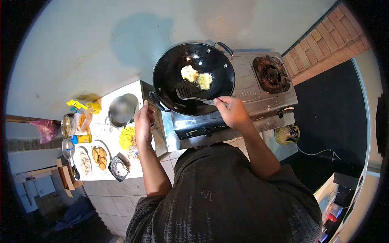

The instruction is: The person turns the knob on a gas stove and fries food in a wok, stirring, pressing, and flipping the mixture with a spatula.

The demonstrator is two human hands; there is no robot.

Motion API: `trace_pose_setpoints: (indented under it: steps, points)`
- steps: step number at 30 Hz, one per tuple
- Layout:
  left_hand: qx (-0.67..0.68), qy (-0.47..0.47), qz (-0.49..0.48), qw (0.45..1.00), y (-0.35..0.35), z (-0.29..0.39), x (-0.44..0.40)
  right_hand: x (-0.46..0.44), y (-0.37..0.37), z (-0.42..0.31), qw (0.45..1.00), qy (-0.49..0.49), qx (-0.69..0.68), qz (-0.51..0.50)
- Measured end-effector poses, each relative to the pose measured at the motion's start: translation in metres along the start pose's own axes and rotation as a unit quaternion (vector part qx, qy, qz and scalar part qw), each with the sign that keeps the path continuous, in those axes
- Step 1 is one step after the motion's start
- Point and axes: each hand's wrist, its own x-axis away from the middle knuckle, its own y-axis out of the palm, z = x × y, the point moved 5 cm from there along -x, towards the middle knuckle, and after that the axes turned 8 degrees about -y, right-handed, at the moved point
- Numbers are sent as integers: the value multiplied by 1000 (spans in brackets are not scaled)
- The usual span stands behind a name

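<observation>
My right hand (233, 113) is closed around the handle of a slotted metal spatula (184, 93). Its head lies inside a black wok (166, 69), low on the left side of the bowl. Two pale, battered pieces of food (189, 73) sit near the wok's middle, touching or nearly so, just beyond the spatula head. My left hand (143, 121) hovers left of the wok's near handle, beside a metal bowl (122, 110). Its fingers look loosely apart with nothing visible in them, though some are partly hidden.
The wok stands on the left burner of a steel gas stove (243, 81); the right burner (272, 74) is bare. On the white table (103, 137) are yellow food (127, 138), a plate of fried pieces (99, 157), a black dish of white powder (119, 168) and a yellow container (83, 139).
</observation>
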Motion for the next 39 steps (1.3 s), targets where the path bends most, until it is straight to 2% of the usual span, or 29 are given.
trace_pose_setpoints:
  steps: [3, 6, 10, 13, 15, 18, 22, 23, 25, 26, 28, 33, 39]
  points:
    - [0, -6, -3, 1000, 2, 2, 4, -1, -7, -4, 996, -55, 26, 66]
    - [-3, -12, 2, 1000, 0, 2, 4, 7, -21, -10, 994, -52, 32, 91]
    - [16, -5, 6, 1000, 3, 2, 5, 3, -11, -4, 997, -64, 14, 47]
    - [20, -5, -3, 1000, 7, 7, 7, 3, -7, -5, 999, -18, 21, 46]
    - [24, -10, -6, 1000, 5, 7, 8, 7, -17, -16, 983, -90, 99, 126]
    - [23, -12, -2, 1000, 4, 4, 9, 11, -19, -25, 995, -54, 22, 85]
    - [15, -6, 1, 1000, 7, 5, 8, 1, 0, -6, 998, -49, 28, 31]
    - [15, -4, -4, 1000, 7, 4, 8, 2, 0, -7, 998, -47, 28, 30]
    - [13, -10, -4, 1000, 5, 2, 6, 3, -8, -17, 988, -58, 118, 79]
    - [10, -16, -5, 1000, 5, 1, 6, 4, -10, -20, 988, -58, 118, 78]
    - [6, -18, 6, 1000, 5, 1, 7, 7, -14, -22, 993, -78, 20, 84]
    - [17, -40, 4, 999, 8, -2, 3, 0, 1, -17, 997, -66, 31, 37]
    - [12, -36, -2, 999, 3, -7, 1, 6, -23, -24, 988, -63, 85, 109]
